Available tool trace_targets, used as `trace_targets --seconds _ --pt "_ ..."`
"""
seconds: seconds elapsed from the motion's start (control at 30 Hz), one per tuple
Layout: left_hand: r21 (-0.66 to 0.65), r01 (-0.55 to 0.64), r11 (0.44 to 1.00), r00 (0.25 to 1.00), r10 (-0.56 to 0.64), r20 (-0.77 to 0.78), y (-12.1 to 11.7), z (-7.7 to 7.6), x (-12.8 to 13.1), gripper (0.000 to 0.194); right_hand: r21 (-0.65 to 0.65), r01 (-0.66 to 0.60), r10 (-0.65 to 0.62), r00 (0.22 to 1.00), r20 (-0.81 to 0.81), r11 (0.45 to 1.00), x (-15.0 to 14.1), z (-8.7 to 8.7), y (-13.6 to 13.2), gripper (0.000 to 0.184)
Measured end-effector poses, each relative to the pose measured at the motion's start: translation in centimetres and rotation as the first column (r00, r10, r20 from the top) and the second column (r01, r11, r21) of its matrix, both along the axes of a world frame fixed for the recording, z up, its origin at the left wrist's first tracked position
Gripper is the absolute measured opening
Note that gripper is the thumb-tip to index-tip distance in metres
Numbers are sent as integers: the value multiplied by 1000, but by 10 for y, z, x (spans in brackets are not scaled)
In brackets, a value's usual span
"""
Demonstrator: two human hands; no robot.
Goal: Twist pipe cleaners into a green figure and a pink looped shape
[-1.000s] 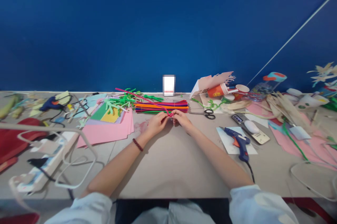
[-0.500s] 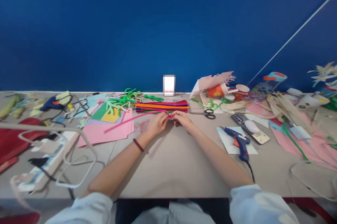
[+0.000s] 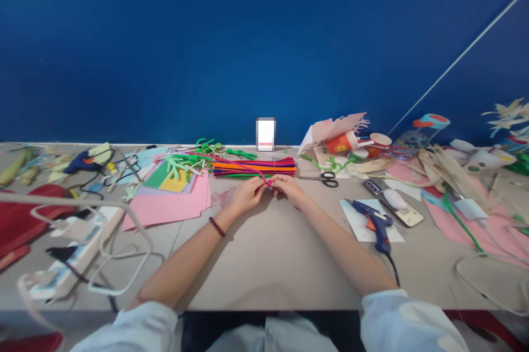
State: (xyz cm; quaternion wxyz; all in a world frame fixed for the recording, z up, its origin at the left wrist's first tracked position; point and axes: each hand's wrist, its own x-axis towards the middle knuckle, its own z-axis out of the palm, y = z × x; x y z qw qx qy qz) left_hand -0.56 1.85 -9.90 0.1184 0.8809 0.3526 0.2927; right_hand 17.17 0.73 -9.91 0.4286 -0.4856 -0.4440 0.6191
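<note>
We have a pink fuzzy stem [image 3: 262,175] pinched between both hands, over the middle of the desk [image 3: 264,258]. The grip of our left hand [image 3: 247,193] is drawn closed, thumb and fingers gathered on the stem; that of our right hand [image 3: 288,189] is closed on it too, just beside the left, where the stem is bent into a small twisted knot. The fingers hide part of this knot, so we cannot make out its exact shape. From the grip the stem's long free end slants away to the left, passing across a banded bundle of coloured stems [image 3: 254,168] toward a tangle of green stems [image 3: 185,162]; whether it touches them we cannot tell.

The bundle lies just beyond the grip. To the right of the grip, near it, are scissors [image 3: 329,179] with black handles. Farther right and nearer us, a blue glue gun [image 3: 382,225] lies on a pale sheet [image 3: 354,226], with a phone [image 3: 411,217] beyond it. Beyond the grip to the right sits a red paper cup [image 3: 341,142]. Left of the grip we see pink paper [image 3: 165,210], and well apart, at the far left, a white power strip [image 3: 58,280].
</note>
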Motion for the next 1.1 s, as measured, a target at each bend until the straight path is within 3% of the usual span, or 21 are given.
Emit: trace_targets --seconds 0.4,0.73,1.1 --pt "8 -34 999 999 34 -29 2 -3 0 26 33 -9 10 1000 -26 999 0 0 -2 29" --pt "230 -22 973 977 70 -201 11 -6 -6 24 5 -152 152 988 17 988 6 6 1 35" --pt "207 -12 978 965 65 -253 6 -3 -5 24 50 -228 224 972 74 972 10 14 -6 41"
